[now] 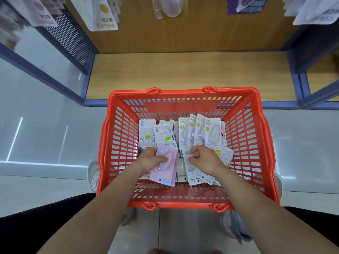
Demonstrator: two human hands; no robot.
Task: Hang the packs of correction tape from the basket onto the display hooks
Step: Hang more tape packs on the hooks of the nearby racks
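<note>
One pink pack (166,166) runs near-far, hang-hole nearest.

A single head-worn wide-angle view is provided. The scene is looked down upon steeply, facing forward toward the display. The red basket (183,91) is centred at close range, with both forearms (111,200) entering from the near edge. The wooden shelf (183,74) is seen beyond it, and hanging packs (103,13) are cut by the far edge.

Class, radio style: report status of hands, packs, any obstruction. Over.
Left hand holds pink pack in red basket. Right hand curled on white pack, grip unclear. Nothing blocks the hands.
</note>
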